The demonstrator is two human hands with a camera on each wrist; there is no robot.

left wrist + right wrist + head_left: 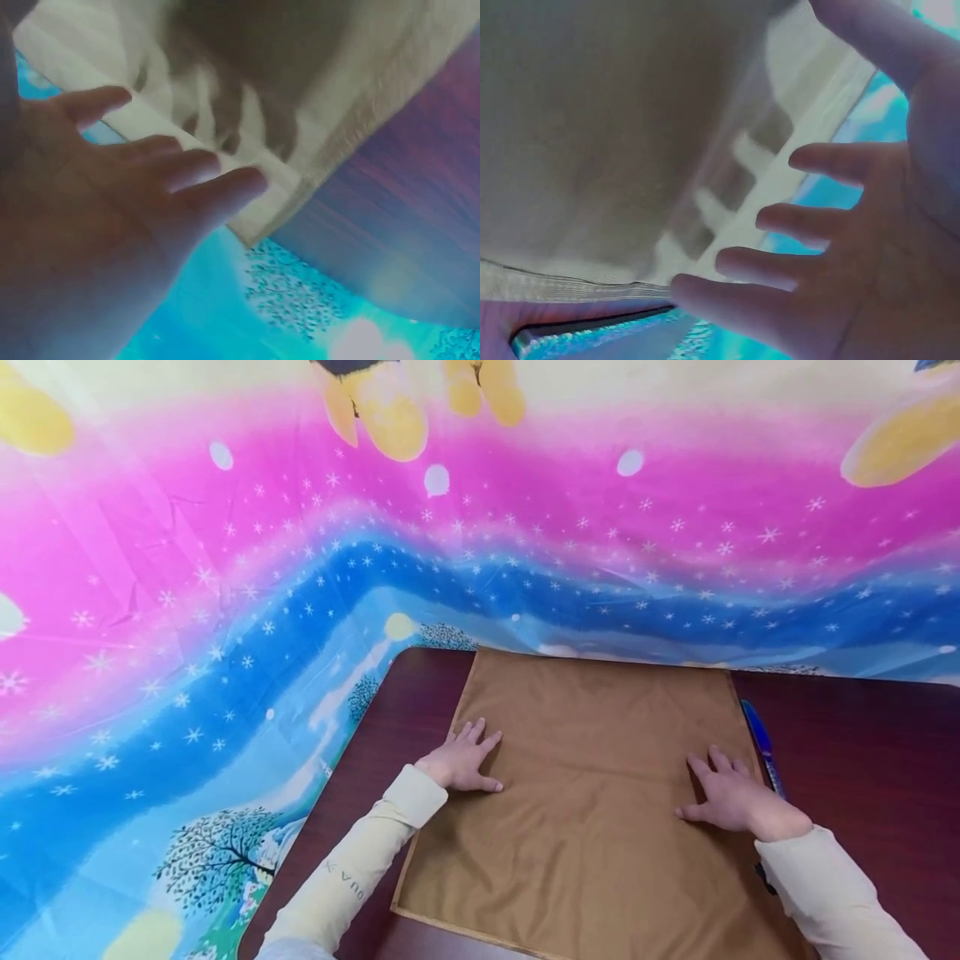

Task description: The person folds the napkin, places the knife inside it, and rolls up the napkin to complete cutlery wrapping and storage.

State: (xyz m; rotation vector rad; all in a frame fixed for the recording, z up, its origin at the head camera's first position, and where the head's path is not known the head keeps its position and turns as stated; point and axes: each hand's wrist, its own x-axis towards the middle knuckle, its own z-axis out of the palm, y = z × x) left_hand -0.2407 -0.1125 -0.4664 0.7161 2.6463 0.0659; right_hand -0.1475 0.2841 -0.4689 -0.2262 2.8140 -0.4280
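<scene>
A brown cloth (592, 710) with stitched hems lies spread over the dark red table, with soft wrinkles across its nearer half. My left hand (463, 758) is over the cloth's left side, fingers spread and fairly straight. Over the right side, my right hand (731, 792) has its fingers apart too. Neither hand holds anything. Finger shadows fall on the cloth (330, 52) in the left wrist view, beside my left hand (112, 195). Similar shadows show near my right hand (855, 247) in the right wrist view. Whether the fingertips touch the fabric is hard to tell.
A slim blue object (759, 735) lies along the cloth's right edge, partly hidden by my right hand. Dark wood table (870, 752) extends to the right. Behind and left hangs a pink and blue printed backdrop (480, 518). A small black thing (763, 878) shows beside the right sleeve.
</scene>
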